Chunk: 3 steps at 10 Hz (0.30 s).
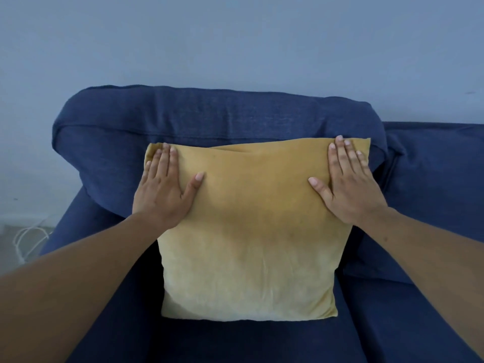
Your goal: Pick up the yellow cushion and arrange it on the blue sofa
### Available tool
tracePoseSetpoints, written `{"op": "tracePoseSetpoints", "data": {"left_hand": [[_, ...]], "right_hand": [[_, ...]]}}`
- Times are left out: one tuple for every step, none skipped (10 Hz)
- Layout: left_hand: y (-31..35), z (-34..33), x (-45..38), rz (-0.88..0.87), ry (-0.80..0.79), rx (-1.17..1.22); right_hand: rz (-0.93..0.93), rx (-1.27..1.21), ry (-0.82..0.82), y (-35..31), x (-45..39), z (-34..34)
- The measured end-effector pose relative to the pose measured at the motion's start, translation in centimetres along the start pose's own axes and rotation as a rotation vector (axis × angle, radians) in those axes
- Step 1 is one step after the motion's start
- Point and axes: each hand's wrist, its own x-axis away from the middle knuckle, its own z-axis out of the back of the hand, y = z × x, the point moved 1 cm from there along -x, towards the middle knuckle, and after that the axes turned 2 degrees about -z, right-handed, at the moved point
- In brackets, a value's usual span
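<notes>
Head view: left hand (165, 189) and right hand (348, 184) flat, unclenched, on yellow cushion (248, 244) against blue sofa (209, 116), white cable (26, 239) beside

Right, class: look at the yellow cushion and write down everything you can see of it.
The yellow cushion is square, mustard-coloured, with a soft velvety-looking cover and a slack fold along its top edge. It stands upright on the blue sofa, its bottom edge on the seat, leaning against the back cushion. The left hand and right hand lie flat on its upper corners, fingers spread, pressing rather than gripping it.
</notes>
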Motion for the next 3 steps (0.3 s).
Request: {"op": "tracePoseSetpoints", "data": {"left_hand": [[-0.2,2.0,0.0,-0.012,-0.084,-0.023],[-0.1,4.7,0.4,-0.035,-0.096,-0.095],[0.3,8.4,0.4,0.016,-0.105,-0.084]], "right_hand": [[-0.013,-0.003,-0.076,-0.2,0.3,2.0],[-0.004,-0.015,-0.105,-0.4,1.2,4.7],[0.0,-0.023,-0.144,0.1,1.9,8.1]]}}
